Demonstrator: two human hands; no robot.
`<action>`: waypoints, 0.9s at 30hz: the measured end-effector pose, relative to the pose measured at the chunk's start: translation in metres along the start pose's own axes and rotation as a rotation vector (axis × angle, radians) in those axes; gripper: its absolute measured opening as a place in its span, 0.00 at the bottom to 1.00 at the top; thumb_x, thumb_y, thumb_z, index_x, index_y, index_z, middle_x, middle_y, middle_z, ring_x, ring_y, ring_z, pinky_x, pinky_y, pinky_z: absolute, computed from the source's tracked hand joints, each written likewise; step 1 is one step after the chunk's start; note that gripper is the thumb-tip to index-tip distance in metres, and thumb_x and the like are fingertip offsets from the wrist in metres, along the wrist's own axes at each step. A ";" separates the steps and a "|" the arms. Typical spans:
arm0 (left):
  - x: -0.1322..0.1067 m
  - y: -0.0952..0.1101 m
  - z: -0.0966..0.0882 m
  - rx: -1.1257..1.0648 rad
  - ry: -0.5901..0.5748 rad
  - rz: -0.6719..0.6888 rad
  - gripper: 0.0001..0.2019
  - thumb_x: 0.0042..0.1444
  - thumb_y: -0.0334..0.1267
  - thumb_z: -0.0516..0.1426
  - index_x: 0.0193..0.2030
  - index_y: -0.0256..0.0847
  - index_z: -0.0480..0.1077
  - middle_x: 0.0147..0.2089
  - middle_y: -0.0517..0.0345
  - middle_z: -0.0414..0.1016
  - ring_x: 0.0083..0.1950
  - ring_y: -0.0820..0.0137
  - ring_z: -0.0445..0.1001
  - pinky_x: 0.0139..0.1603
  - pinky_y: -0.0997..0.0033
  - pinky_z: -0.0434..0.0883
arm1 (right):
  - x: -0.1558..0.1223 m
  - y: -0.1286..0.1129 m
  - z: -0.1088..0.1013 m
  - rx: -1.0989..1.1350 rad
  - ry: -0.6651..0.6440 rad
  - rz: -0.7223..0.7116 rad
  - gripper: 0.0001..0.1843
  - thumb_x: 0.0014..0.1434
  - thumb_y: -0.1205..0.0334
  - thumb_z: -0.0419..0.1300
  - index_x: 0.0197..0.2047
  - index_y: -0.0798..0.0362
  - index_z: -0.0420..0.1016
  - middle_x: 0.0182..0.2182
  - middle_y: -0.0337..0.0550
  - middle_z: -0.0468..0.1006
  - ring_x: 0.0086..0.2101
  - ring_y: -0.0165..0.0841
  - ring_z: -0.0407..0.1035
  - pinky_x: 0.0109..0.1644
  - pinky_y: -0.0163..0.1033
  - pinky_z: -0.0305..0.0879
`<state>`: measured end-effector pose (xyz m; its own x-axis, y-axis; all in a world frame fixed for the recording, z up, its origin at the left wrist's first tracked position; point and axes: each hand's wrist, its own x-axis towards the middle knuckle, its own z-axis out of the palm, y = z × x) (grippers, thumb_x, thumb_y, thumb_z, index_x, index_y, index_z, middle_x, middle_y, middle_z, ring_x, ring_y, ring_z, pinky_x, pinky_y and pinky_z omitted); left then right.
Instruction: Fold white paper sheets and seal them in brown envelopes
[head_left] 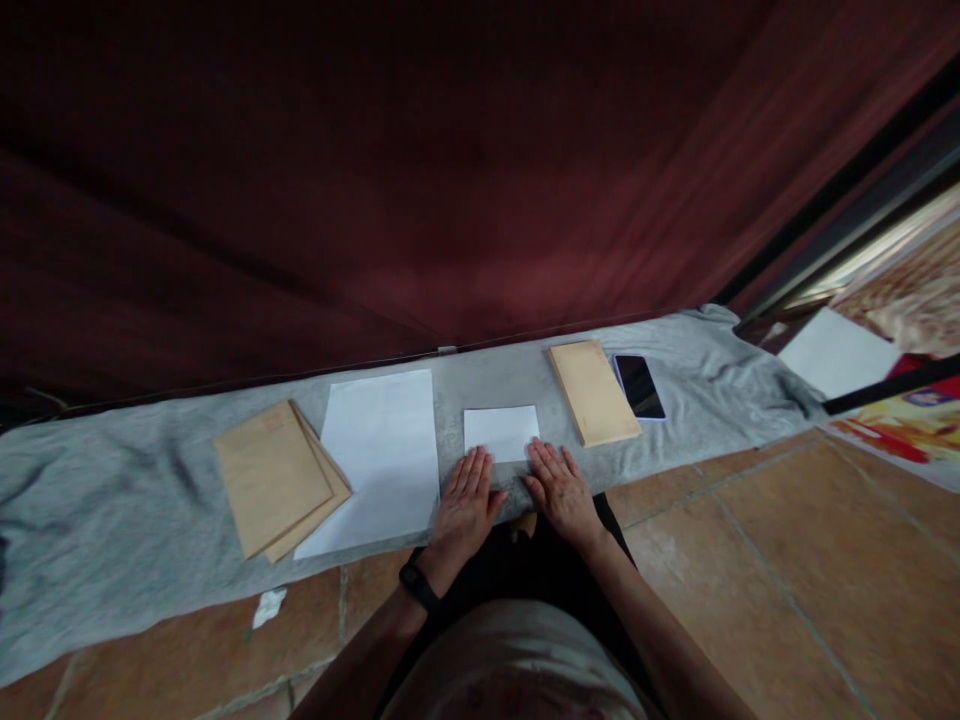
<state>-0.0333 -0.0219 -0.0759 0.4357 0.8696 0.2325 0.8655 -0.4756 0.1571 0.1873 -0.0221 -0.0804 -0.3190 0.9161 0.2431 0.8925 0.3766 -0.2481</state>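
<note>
A small folded-looking sheet of white paper (500, 432) lies flat on the grey cloth in front of me. My left hand (469, 505) rests flat by its lower left corner, fingers stretched out and fingertips at the edge. At the lower right corner lies my right hand (564, 492), also flat with its fingers extended. Neither hand grips anything. To the left is a larger stack of white paper (382, 450), partly covered by brown envelopes (274, 475). On the right, a pile of brown envelopes (594, 392) lies at a slant.
A phone (640, 387) lies beside the right envelope pile. The grey cloth (112, 500) covers a long narrow surface against a dark red curtain-like backdrop (420, 180). A white scrap (268, 607) is on the tiled floor (765, 560) at the lower left. A dark frame stands at the right.
</note>
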 end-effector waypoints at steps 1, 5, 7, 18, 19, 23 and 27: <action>-0.001 0.000 0.001 0.004 0.007 -0.015 0.31 0.70 0.48 0.48 0.73 0.31 0.52 0.73 0.40 0.57 0.76 0.58 0.50 0.74 0.51 0.57 | -0.001 0.003 -0.001 -0.004 0.006 0.007 0.30 0.73 0.54 0.46 0.74 0.54 0.50 0.69 0.50 0.60 0.68 0.41 0.55 0.72 0.55 0.48; -0.004 0.000 0.003 0.008 0.015 -0.035 0.31 0.70 0.47 0.48 0.72 0.29 0.53 0.73 0.38 0.56 0.76 0.56 0.49 0.74 0.50 0.57 | 0.003 0.004 -0.003 0.003 0.017 0.011 0.30 0.73 0.54 0.46 0.74 0.54 0.51 0.69 0.51 0.61 0.68 0.42 0.55 0.72 0.57 0.49; -0.004 0.000 0.003 0.010 0.017 -0.032 0.30 0.70 0.46 0.48 0.72 0.29 0.52 0.73 0.38 0.56 0.76 0.57 0.49 0.73 0.50 0.57 | 0.010 -0.001 -0.004 0.018 -0.002 -0.016 0.29 0.73 0.54 0.46 0.73 0.54 0.54 0.69 0.50 0.61 0.68 0.42 0.55 0.72 0.56 0.48; -0.004 0.001 0.004 0.009 0.034 -0.033 0.30 0.69 0.45 0.48 0.72 0.28 0.53 0.73 0.38 0.57 0.76 0.56 0.50 0.73 0.52 0.57 | 0.043 0.007 0.008 -0.008 -0.025 0.012 0.29 0.74 0.53 0.44 0.72 0.57 0.55 0.69 0.53 0.58 0.69 0.41 0.52 0.72 0.53 0.47; -0.003 0.001 0.004 0.010 0.034 -0.038 0.30 0.69 0.45 0.48 0.72 0.28 0.53 0.73 0.38 0.57 0.76 0.56 0.50 0.73 0.51 0.57 | 0.044 0.009 0.008 -0.014 -0.024 0.018 0.29 0.74 0.53 0.44 0.73 0.57 0.54 0.70 0.53 0.58 0.69 0.41 0.52 0.72 0.53 0.46; 0.004 0.004 0.005 0.020 0.027 -0.075 0.31 0.69 0.47 0.48 0.72 0.27 0.52 0.73 0.35 0.54 0.76 0.55 0.50 0.73 0.50 0.56 | 0.046 0.011 0.011 -0.035 -0.005 0.040 0.30 0.73 0.53 0.45 0.73 0.58 0.52 0.70 0.54 0.56 0.69 0.42 0.51 0.72 0.53 0.45; 0.020 0.005 0.007 0.044 -0.014 -0.122 0.31 0.68 0.45 0.48 0.72 0.24 0.53 0.74 0.33 0.52 0.76 0.53 0.49 0.73 0.49 0.55 | 0.045 0.011 0.016 -0.060 0.033 0.044 0.31 0.73 0.53 0.46 0.74 0.57 0.51 0.70 0.55 0.56 0.69 0.43 0.51 0.72 0.54 0.46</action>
<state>-0.0190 -0.0058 -0.0768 0.3299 0.9224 0.2009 0.9220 -0.3605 0.1413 0.1776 0.0257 -0.0870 -0.2690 0.9263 0.2638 0.9233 0.3260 -0.2033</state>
